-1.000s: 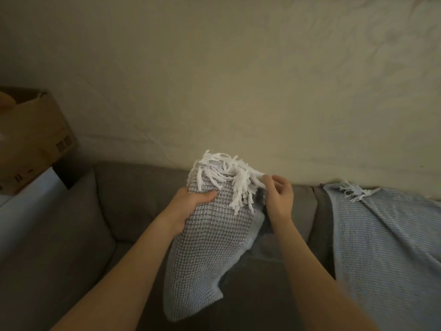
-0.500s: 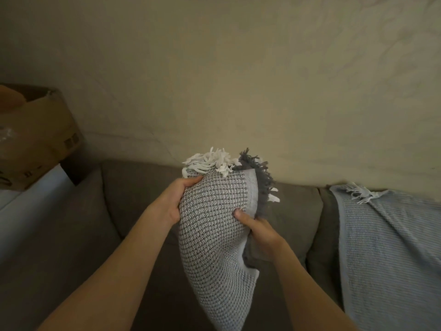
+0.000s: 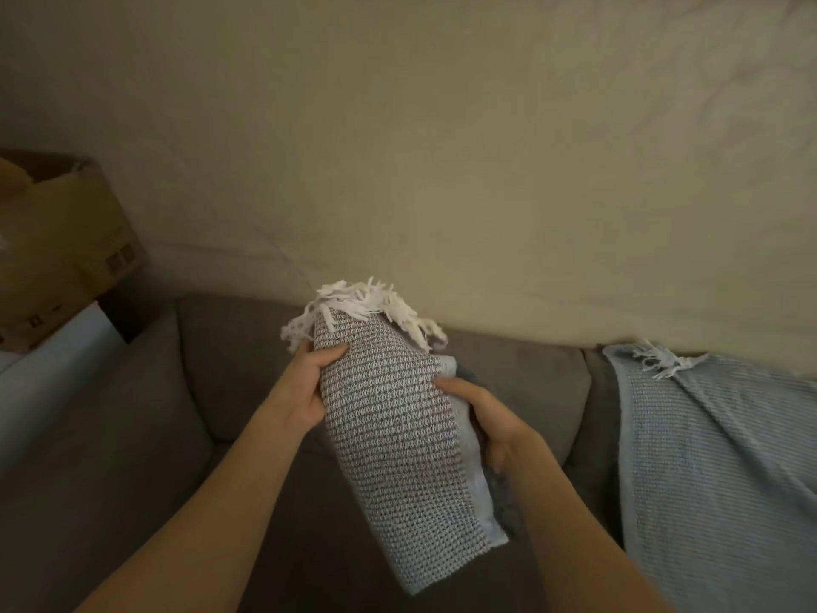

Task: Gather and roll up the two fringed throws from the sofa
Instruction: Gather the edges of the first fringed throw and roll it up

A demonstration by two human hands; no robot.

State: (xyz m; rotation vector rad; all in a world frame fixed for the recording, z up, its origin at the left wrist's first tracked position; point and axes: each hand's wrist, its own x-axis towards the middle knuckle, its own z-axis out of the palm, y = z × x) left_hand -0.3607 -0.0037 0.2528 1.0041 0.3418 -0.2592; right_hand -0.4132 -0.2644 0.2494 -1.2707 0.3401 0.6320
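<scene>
head cam | one wide-angle view | faces forward and down over both forearms | close on hands | sofa (image 3: 521,382) back and wall (image 3: 442,148) beyond

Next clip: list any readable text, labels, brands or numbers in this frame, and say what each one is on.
No text can be read in this frame.
Cardboard box, left edge: dark printed marks and small square symbols on its side, too small and blurred to read.
Grey woven throw held in both hands: no label or tag visible.
Light blue throw draped on the sofa: no label visible.
Wall: no signs.
</scene>
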